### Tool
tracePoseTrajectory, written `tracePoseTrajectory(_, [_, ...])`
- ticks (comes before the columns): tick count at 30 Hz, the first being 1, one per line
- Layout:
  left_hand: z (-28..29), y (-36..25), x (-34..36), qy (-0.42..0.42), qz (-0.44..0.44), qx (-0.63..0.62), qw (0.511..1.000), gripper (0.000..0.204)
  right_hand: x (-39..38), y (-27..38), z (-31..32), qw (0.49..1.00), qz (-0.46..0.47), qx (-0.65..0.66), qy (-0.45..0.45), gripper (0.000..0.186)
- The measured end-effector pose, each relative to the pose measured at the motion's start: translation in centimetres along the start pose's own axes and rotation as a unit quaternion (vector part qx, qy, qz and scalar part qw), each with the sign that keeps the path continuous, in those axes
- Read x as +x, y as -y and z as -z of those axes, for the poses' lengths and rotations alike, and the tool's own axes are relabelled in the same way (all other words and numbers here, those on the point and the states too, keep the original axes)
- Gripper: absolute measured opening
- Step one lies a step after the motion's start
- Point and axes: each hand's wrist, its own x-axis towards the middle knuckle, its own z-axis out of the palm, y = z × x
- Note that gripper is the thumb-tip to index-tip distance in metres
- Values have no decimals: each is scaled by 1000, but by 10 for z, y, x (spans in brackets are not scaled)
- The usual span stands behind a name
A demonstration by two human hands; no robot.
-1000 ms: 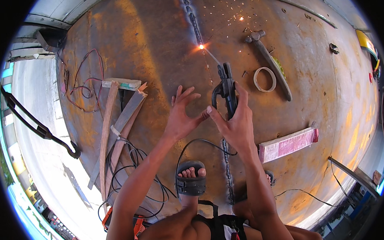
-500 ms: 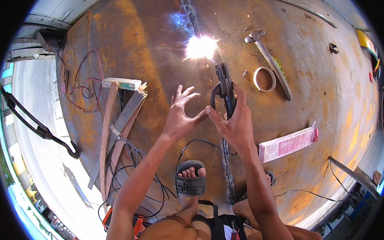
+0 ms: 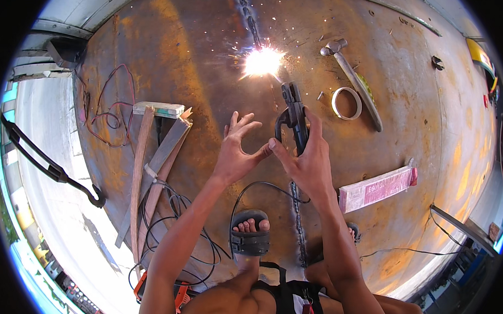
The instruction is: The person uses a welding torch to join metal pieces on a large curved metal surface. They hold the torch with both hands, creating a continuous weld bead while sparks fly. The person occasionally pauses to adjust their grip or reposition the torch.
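Observation:
My right hand point(image 3: 308, 155) is wrapped round a black electrode holder point(image 3: 295, 114), its jaws pointing away from me. Beyond the jaws a bright welding arc point(image 3: 263, 62) throws sparks on the rusty steel plate point(image 3: 221, 91), hiding the rod's tip. A dark weld bead point(image 3: 249, 21) runs along the seam past the arc; another beaded stretch point(image 3: 298, 227) lies nearer me. My left hand point(image 3: 236, 149) is held open, fingers spread, left of the holder. Its thumb tip meets my right thumb, and it holds nothing.
Right of the arc lie a hammer point(image 3: 354, 81), a pale ring point(image 3: 346, 104) and a pink-white box point(image 3: 378, 188). On the left are wooden strips point(image 3: 143, 177), a small block point(image 3: 159, 109), coiled black cable point(image 3: 178, 206) and thin red wire point(image 3: 115, 114). My sandalled foot point(image 3: 250, 233) rests between.
The glare of the arc is a little smaller, with more sparks scattering round it, and the blue smoke glow beside it has faded. Both hands hold their places.

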Motion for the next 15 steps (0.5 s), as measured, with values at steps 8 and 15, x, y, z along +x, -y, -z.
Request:
tracePoseTrajectory(8, [0,-2,1,4,5,2,1000,85,0,-3,-1,1000,8,0,-6,88])
tracePoseTrajectory(15, [-4,-2,-1,-9,5,23,1000,80,-4,3,-3,998,9,38,-49,90])
